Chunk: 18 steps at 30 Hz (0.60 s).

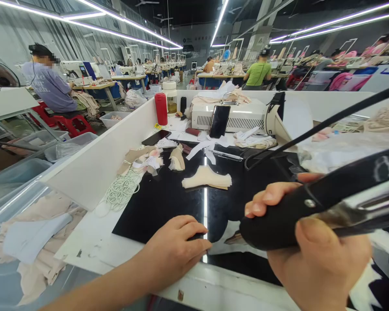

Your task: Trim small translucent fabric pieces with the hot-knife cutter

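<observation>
My right hand (314,255) is wrapped round the black handle of a corded hand tool (298,211), held close to the camera above the near edge of the black mat (168,194). A metal tip pokes out at the tool's left end. My left hand (175,250) rests palm down on the mat's near edge, fingers curled together and pressing the surface. A stack of beige fabric pieces (207,178) lies on the mat ahead of both hands, untouched.
More beige pieces (149,160) and a coil of white cord (121,190) lie at the left. A red bottle (161,109), two phones, a white machine box (240,115) and a pen stand behind. White walls bound the table. Other people sit at sewing stations beyond.
</observation>
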{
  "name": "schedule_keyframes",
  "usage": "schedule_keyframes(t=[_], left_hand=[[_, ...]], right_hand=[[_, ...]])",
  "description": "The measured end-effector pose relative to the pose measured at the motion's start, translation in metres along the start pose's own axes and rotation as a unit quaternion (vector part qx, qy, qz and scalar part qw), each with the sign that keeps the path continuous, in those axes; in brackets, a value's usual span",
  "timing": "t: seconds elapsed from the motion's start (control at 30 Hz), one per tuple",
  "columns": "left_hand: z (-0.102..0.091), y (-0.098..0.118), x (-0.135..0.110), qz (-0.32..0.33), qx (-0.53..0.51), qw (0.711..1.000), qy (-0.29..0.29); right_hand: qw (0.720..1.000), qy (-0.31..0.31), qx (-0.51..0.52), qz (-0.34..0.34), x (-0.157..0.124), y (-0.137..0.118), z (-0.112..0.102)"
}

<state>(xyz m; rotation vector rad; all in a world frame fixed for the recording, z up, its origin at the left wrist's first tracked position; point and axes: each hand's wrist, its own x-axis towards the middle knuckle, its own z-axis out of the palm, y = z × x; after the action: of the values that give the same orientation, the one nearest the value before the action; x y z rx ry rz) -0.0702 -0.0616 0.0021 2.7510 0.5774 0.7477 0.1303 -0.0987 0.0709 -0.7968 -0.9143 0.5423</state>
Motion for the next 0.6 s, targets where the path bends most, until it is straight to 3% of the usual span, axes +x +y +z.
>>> schedule_keyframes(t=[0.1, 0.33, 0.43, 0.6], left_hand=[[-0.007, -0.007, 0.016, 0.010, -0.035, 0.999, -0.039], [-0.004, -0.029, 0.061, 0.080, -0.114, 0.982, -0.124], [0.000, -0.034, 0.068, 0.092, -0.138, 0.973, -0.161], [0.002, -0.035, 0.069, 0.054, -0.169, 0.961, -0.212]], right_hand=[[0.999, 0.035, -0.007, -0.017, 0.012, -0.007, -0.007], [0.998, 0.032, -0.048, -0.023, 0.011, 0.003, -0.019], [0.999, 0.026, -0.037, -0.021, 0.008, 0.008, -0.019], [0.999, 0.022, -0.022, -0.011, 0.007, 0.013, -0.015]])
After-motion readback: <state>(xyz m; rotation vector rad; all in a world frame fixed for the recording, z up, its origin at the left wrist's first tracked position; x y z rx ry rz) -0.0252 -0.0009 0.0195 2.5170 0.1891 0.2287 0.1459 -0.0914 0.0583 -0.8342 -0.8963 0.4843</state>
